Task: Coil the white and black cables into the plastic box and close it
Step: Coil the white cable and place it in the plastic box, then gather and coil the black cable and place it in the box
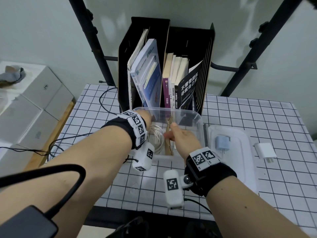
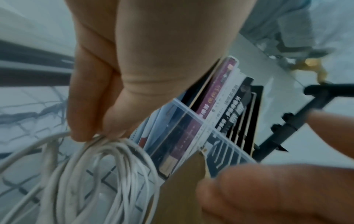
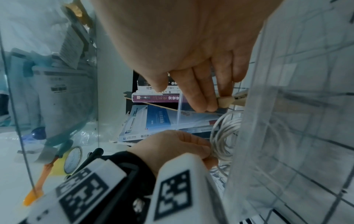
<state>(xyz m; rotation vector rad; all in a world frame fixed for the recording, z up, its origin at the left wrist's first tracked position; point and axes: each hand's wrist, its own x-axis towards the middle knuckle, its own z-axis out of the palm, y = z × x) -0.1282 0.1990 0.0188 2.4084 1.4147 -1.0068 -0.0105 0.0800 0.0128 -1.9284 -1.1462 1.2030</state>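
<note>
The clear plastic box stands open in front of the book rack. A brown cardboard divider stands upright inside it. My left hand reaches into the left compartment and pinches the coiled white cable between thumb and fingers. The coil hangs down towards the box floor. My right hand pinches the top edge of the divider, beside the coil. The black cable lies loose on the checked cloth at the left, outside the box.
The box lid lies right of the box with a blue charger plug on it. A white charger plug sits further right. A black rack of books stands just behind the box. White cartons are stacked beyond the table's left edge.
</note>
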